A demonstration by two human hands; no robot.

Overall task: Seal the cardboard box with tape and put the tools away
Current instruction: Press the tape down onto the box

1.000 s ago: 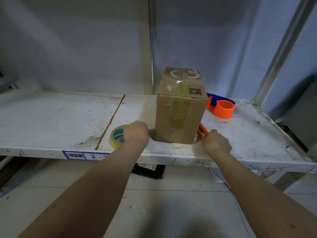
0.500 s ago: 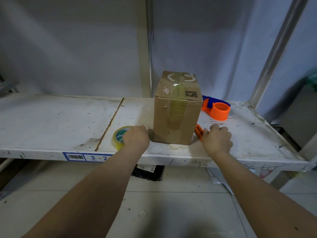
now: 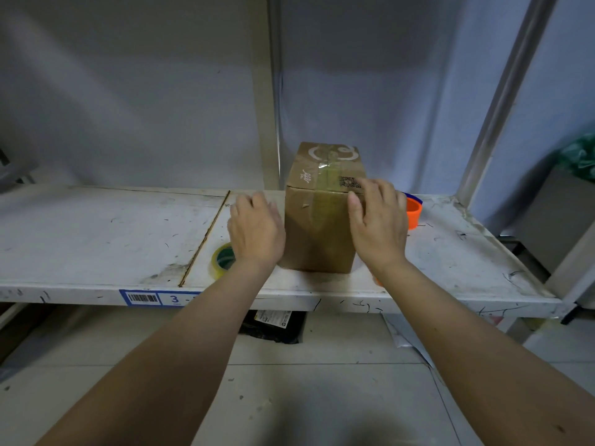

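White shelf [image 3: 96, 233] carries a taped box [image 3: 317, 226] with a tape roll [image 3: 222, 260] beside it. Left hand [image 3: 256, 231] and right hand [image 3: 378, 225] flank the box, fingers spread, gripping nothing.

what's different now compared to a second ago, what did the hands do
Both hands rose from the shelf to the cardboard box. The left hand let go of the tape roll, which lies uncovered, and now hovers open by the box's left side. The right hand left the orange tool by the box's base and now rests open on the box's upper right edge. Box, roll and orange tape dispenser stayed put.
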